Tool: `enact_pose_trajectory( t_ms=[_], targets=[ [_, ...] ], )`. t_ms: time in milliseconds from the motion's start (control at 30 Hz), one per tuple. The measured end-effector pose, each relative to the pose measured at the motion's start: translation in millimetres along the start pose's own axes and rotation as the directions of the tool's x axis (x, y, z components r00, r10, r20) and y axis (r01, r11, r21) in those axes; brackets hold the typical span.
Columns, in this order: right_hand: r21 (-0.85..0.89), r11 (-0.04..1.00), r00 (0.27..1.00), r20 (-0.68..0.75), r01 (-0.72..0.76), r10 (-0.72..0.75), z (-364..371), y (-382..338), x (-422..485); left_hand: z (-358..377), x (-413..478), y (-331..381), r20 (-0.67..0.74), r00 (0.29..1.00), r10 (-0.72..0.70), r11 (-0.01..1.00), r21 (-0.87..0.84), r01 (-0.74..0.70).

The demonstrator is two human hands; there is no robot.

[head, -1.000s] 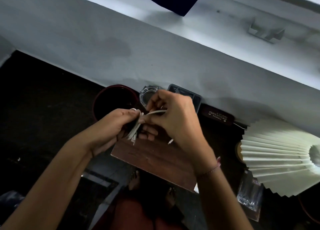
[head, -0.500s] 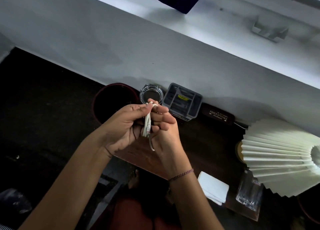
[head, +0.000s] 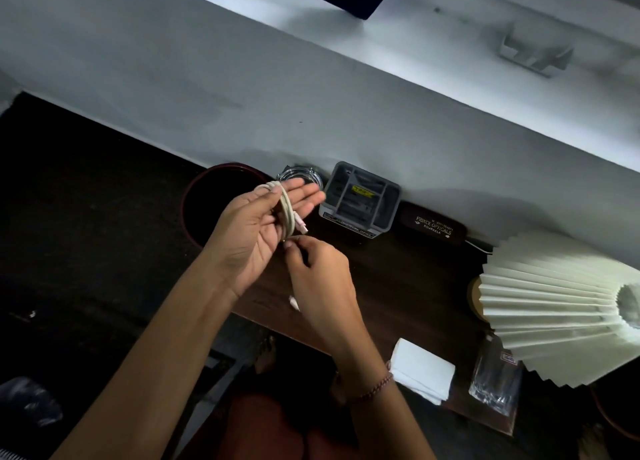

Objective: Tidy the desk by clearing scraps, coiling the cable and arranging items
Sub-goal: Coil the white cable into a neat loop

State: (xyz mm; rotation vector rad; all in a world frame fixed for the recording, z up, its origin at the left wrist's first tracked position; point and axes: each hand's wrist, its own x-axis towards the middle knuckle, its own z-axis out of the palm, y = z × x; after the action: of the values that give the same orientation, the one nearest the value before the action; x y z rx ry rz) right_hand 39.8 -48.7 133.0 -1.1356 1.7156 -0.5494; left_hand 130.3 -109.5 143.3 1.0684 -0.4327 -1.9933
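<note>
Seemingly upright; cable coil (head: 286, 213) round left hand (head: 251, 241)

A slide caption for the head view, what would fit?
White cable coiled around left hand; right hand pinches its loose part.

Both forearms (head: 166, 338) are bare; a thin reddish beaded bracelet (head: 377, 385) circles the right wrist, and rust-red clothing (head: 263, 425) shows at bottom centre.
</note>
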Motion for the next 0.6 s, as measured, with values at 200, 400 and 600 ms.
enact_pose_trajectory(
  t_ms=[200,400,600],
  targets=[
    [-0.253,0.959,0.992,0.033,0.126,-0.122,-12.0,-13.2,-12.6,-5.5,2.6,-3.4,-0.135,0.986,0.097,0.977,0.201,-0.069],
    [-0.342,0.883,0.928,-0.070,0.322,-0.366,-37.3,-30.0,-2.9,-6.4,-2.1,-7.8,-0.123,0.991,0.054,0.861,0.508,0.016],
    [-0.045,0.941,0.941,-0.007,0.337,-0.337,-58.1,-29.8,29.2,-6.7,-19.2,1.5,0.082,0.979,-0.189,0.869,0.479,0.127]
  ],
)
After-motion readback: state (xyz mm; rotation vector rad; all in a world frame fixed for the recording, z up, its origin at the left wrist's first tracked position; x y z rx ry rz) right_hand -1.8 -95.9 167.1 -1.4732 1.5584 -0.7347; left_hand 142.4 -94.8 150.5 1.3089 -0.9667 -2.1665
